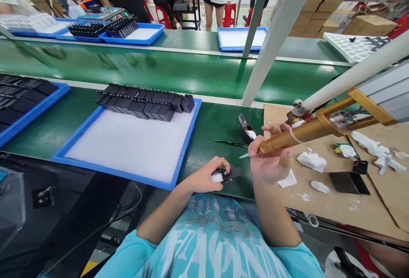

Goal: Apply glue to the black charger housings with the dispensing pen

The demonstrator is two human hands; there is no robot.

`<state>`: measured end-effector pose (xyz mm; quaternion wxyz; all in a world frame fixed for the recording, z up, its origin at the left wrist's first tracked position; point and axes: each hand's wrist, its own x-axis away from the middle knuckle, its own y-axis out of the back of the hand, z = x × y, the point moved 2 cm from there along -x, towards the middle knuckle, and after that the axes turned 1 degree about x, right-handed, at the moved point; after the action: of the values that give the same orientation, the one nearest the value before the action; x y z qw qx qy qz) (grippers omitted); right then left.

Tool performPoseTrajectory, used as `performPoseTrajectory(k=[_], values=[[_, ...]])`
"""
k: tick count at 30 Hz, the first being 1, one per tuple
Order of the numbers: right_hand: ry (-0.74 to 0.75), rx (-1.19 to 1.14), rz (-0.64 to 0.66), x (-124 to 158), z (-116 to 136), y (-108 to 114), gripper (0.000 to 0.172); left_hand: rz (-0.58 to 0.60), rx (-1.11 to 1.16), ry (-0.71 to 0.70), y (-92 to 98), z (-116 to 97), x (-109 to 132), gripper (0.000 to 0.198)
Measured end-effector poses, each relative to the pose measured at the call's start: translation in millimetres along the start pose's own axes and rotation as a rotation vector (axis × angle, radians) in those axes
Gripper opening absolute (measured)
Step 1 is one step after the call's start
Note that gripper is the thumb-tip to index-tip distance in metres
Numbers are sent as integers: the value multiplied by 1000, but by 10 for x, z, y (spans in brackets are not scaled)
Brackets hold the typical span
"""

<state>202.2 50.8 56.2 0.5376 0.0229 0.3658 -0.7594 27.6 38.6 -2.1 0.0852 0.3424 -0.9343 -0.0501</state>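
Note:
My left hand (pixel 204 176) is closed around a small black plastic housing (pixel 235 173) with white material in it, low over the green bench edge. In my right hand (pixel 268 168) is a gold glue dispensing gun (pixel 295 136), its fingers wrapped round the barrel. The gun's pale blue nozzle (pixel 244 156) points left, just above and apart from the housing. Behind it on the bench lies another opened black housing (pixel 245 128) with white inside. A thin black tweezers-like tool (pixel 230 143) rests beside that housing.
A blue-rimmed tray (pixel 180 165) at left bears rows of black housings (pixel 143 101). Cardboard (pixel 335 203) on the right carries white scraps (pixel 312 161) and a black box (pixel 349 183). A white post (pixel 277 30) rises beyond my hands. People stand across the green conveyor (pixel 191 69).

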Motion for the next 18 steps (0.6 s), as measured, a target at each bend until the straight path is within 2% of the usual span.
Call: performPoseTrajectory(k=[3,5,10,16,18], values=[[0,-13,6,-2,-12,12,35,47,112,-4,-22,23,-4,38],[1,-15,4,-2,-14,18,36,29,100,-32,-20,38,-5,38],[-8,-2,-12,1,-1,9,36,-62,-60,-85,-13,7,47,36],[-19,35,-27,-14,12,-7,35,-202,-391,-54,-92,-32,235,65],[-26,43,-33,-14,14,-10,35,-259,-413,-55,-127,13,277,62]])
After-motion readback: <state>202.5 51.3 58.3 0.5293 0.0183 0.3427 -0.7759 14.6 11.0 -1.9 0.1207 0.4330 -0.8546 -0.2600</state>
